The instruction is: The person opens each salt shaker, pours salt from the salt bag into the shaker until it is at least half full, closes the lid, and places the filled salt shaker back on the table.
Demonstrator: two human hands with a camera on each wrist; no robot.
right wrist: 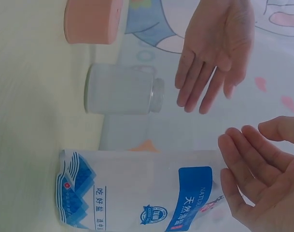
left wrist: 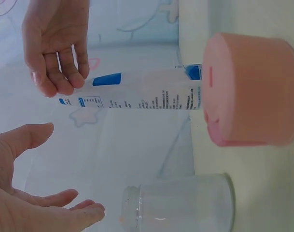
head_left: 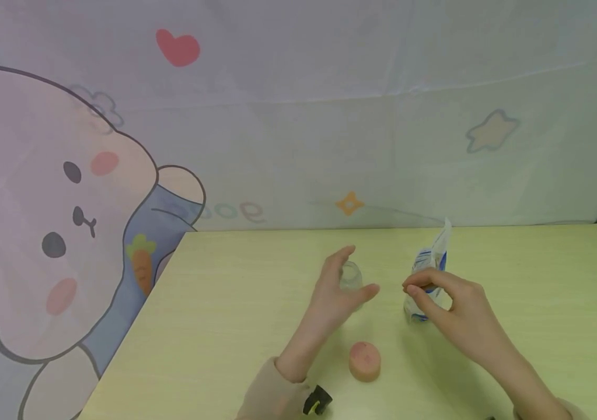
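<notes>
A clear glass jar without a lid stands upright on the table, partly behind my left hand. That hand spreads its thumb and fingers near the jar's mouth, and nothing is held in it. To the right, a white and blue bag of salt stands upright with its top rising to a narrow edge. My right hand hovers at the bag's upper part; in the right wrist view its fingers bend loosely beside the top edge without pinching it. A short pink cylinder sits nearer to me than the jar.
A small black object shows by my left sleeve. The pale yellow table ends at the back against a hanging cloth printed with a cartoon animal, a heart and stars.
</notes>
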